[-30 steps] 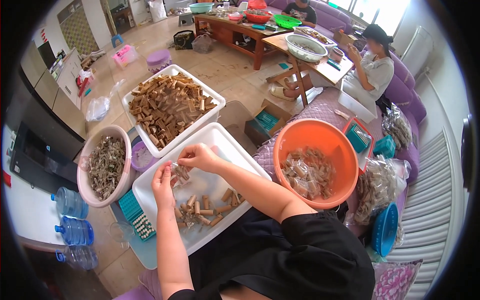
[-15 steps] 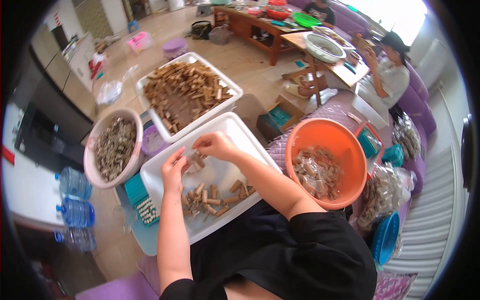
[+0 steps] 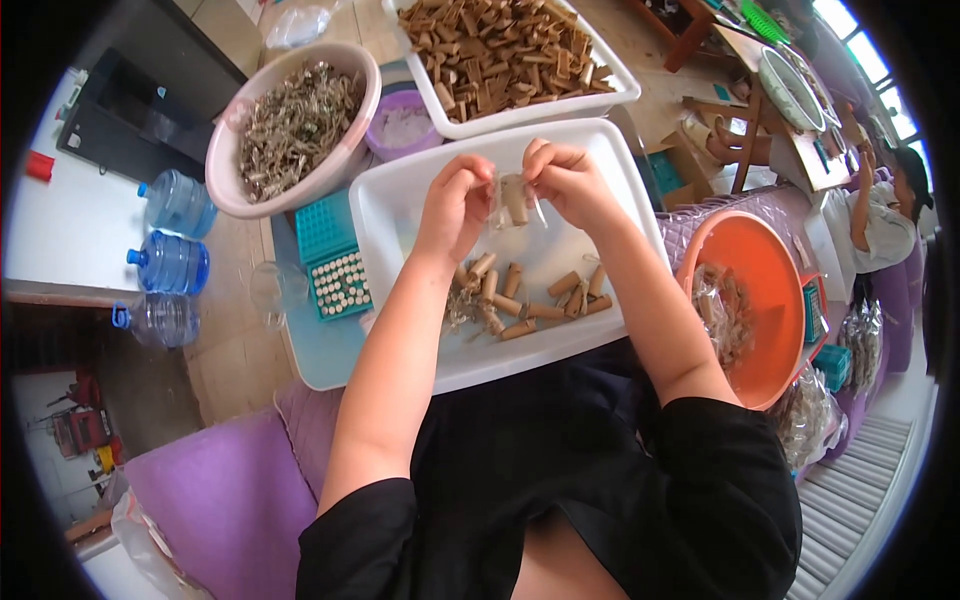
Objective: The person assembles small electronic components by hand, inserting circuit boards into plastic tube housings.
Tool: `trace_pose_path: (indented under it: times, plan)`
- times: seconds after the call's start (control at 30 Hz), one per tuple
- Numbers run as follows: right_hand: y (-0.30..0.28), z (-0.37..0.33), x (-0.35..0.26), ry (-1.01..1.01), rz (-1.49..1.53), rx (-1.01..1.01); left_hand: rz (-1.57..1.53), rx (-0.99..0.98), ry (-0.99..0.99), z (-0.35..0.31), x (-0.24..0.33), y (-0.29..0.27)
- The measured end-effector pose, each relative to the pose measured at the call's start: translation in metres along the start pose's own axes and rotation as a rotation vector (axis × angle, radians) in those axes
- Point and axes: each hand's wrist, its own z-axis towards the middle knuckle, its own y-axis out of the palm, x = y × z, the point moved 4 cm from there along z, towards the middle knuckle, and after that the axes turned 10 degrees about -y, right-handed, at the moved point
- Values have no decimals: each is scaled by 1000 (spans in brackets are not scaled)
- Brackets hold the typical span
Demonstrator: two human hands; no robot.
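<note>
Above the white tub (image 3: 400, 365), a brown cardboard-like tube (image 3: 515, 202) hangs in a clear plastic wrapper (image 3: 499, 211). My left hand (image 3: 455, 208) is closed, pinching the wrapper on the left side. From the other side my right hand (image 3: 570, 185) also pinches the plastic, its fingers closed near the tube's top. Below my hands, several loose brown tubes (image 3: 545, 311) lie in the tub. Crumpled clear wrappers (image 3: 462, 303) sit among them on the left.
A second white tub (image 3: 620, 88) heaped with brown pieces adjoins mine. To the left stand a pink basin (image 3: 225, 185) of wrapped pieces and a teal case (image 3: 340, 284) of small white cylinders. At right is an orange basin (image 3: 775, 300); a person (image 3: 885, 225) sits beyond it.
My view has swung, so the tubs appear higher and farther right. Both hands remain together over the tub; the wrapped tube is now stretched more plainly between them.
</note>
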Motion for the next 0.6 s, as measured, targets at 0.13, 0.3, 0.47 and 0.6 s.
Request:
trace_pose_path:
  times: [0.13, 0.3, 0.47, 0.6]
  plan:
    - [7, 0, 9, 16, 173, -38, -90, -89, -16, -2, -4, 4]
    - [11, -3, 12, 43, 171, -32, -102, -112, 1, -9, 0, 11]
    - [12, -10, 16, -51, 195, -66, 187, -56, 46, -14, -1, 12]
    - [29, -8, 16, -4, 375, -173, 134, -99, -4, -26, 4, 16]
